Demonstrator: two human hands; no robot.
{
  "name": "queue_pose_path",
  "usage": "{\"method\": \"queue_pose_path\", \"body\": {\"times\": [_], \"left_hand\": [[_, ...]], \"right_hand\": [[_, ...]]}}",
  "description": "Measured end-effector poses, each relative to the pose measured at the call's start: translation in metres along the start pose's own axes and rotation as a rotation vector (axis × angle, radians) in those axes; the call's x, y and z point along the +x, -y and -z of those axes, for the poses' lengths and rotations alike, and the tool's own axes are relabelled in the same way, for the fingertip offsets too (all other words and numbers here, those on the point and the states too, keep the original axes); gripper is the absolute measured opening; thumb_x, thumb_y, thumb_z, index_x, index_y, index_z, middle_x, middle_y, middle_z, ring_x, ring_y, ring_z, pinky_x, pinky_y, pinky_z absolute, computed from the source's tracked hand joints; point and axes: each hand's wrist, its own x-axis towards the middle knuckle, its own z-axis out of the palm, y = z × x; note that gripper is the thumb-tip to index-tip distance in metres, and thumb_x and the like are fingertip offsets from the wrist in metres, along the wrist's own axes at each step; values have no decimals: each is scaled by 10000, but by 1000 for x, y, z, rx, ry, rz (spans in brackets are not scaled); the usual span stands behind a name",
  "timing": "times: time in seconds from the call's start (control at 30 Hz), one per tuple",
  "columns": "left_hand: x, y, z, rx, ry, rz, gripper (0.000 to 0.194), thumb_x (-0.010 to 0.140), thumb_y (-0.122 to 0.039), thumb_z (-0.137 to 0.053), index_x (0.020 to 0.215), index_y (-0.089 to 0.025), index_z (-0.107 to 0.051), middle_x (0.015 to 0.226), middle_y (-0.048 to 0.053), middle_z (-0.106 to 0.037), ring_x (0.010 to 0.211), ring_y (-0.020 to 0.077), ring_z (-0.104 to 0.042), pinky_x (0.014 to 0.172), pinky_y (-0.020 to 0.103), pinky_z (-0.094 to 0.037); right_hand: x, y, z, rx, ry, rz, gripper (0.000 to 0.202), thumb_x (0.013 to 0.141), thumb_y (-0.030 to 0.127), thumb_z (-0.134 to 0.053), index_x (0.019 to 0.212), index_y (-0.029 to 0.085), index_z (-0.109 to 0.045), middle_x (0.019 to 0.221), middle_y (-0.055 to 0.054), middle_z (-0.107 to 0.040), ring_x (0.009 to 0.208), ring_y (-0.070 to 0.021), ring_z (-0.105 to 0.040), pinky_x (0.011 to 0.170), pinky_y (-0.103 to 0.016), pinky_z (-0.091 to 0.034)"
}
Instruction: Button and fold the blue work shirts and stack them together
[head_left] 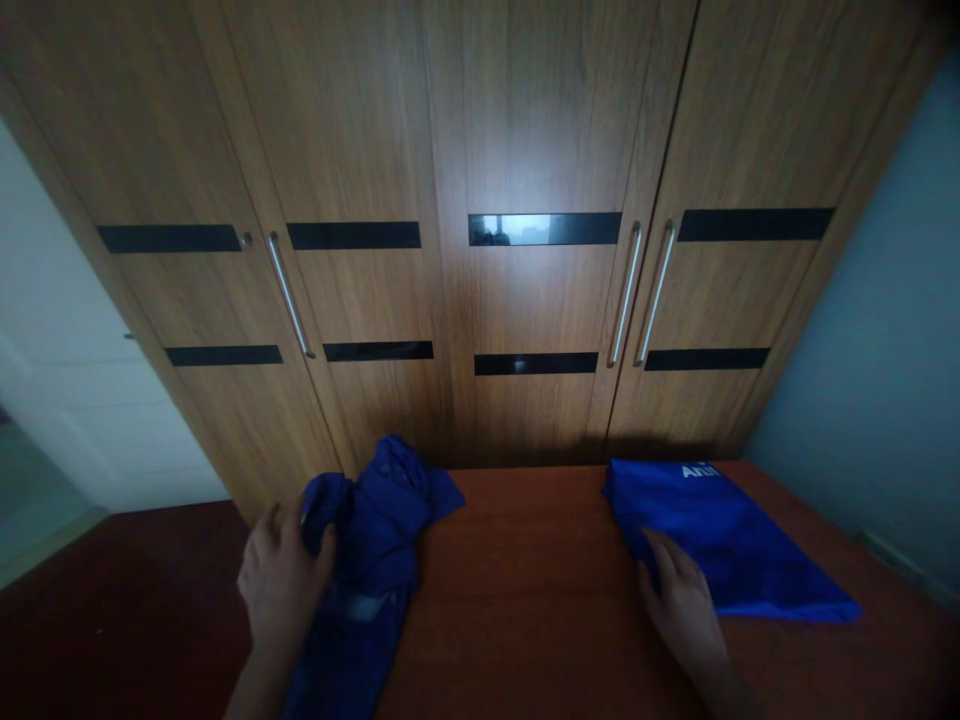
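Note:
A crumpled blue garment (386, 520) with a pale strip lies at the left of the reddish-brown table (517, 560). My left hand (281, 575) is at its left edge, fingers curled round a bunched part of the cloth. On the right of the table rests a flat, folded blue garment (742, 550) with white lettering near its far edge. My right hand (682, 605) touches its left side, thumb and fingers apart, with the fingertips on the cloth.
Behind the table stands a wooden wardrobe (532, 420) with long metal handles and dark strips. A white door (112, 400) is at the left, and a pale wall (885, 400) rises at the right. Dark red floor shows at lower left.

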Motion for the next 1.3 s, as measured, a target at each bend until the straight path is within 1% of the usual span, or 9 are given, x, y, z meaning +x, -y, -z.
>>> {"method": "queue_pose_path", "body": {"times": [0.1, 0.17, 0.27, 0.43, 0.57, 0.73, 0.9, 1.07, 1.3], "left_hand": [[10, 29, -29, -78, 372, 82, 539, 883, -420, -388, 1302, -92, -473, 1223, 188, -588, 1137, 332, -560, 904, 435, -469], [7, 35, -47, -101, 477, 100, 494, 880, -379, -393, 1294, -125, -487, 1125, 140, -657, 1043, 304, -623, 867, 402, -491], [-12, 21, -62, -135, 450, 28, 451, 871, -316, -388, 1276, -152, -501, 1130, 112, -664, 1030, 283, -636, 878, 394, -492], [-59, -31, -69, -302, 431, -119, 491, 891, -270, -330, 1332, -79, -432, 1320, 178, -532, 1190, 278, -542, 994, 428, -433], [-97, -69, -70, -516, 525, -162, 548, 894, -345, -384, 1377, -84, -382, 1415, 182, -431, 1303, 282, -424, 1083, 462, -340], [-127, -102, -61, -879, 784, -84, 558, 879, -439, -474, 1377, -195, -405, 1438, 111, -434, 1337, 248, -381, 1126, 459, -270], [-140, -117, -51, -1058, 859, -192, 374, 854, -413, -542, 1183, -247, -606, 1420, 87, -457, 1319, 256, -400, 1116, 441, -291], [-142, -119, -41, -1076, 928, -290, 269, 840, -319, -568, 1077, -262, -680, 1464, 67, -396, 1340, 279, -360, 1119, 453, -269], [-144, -121, -35, -1210, 1064, -374, 419, 753, -97, -526, 1115, -241, -681, 1240, 79, -615, 1160, 259, -534, 1024, 402, -380]], "right_hand": [[-6, 27, -11, 129, 24, 25, 459, 900, 278, -337, 1338, 148, -384, 1301, -148, -514, 1224, -257, -482, 1012, -433, -419], [-11, 36, -16, 172, 45, 39, 456, 890, 237, -344, 1336, 158, -386, 1299, -139, -520, 1219, -253, -491, 1016, -433, -424], [-17, 39, -17, 202, 90, 47, 456, 871, 211, -371, 1322, 175, -422, 1283, -119, -547, 1191, -251, -522, 1016, -430, -430], [-19, 38, -15, 184, 144, 22, 458, 859, 210, -386, 1306, 147, -465, 1245, -129, -583, 1164, -257, -547, 1000, -431, -444], [-20, 36, -16, 213, 140, 17, 434, 863, 220, -393, 1276, 152, -507, 1233, -130, -598, 1152, -255, -558, 997, -432, -445], [-16, 53, -7, 379, 155, -78, 399, 904, 316, -390, 1236, 158, -543, 1209, -120, -627, 1130, -241, -582, 998, -419, -453], [-1, 103, 21, 556, 214, -143, 394, 935, 408, -376, 1249, 229, -532, 1265, -60, -600, 1187, -200, -541, 1022, -370, -440], [20, 160, 45, 508, 186, -19, 437, 913, 427, -420, 1294, 226, -495, 1318, -83, -552, 1237, -233, -489, 1052, -429, -396], [44, 225, 37, 287, 343, 131, 705, 758, 265, -592, 1418, 178, -362, 1471, -139, -366, 1299, -323, -397, 1010, -462, -407]]}}
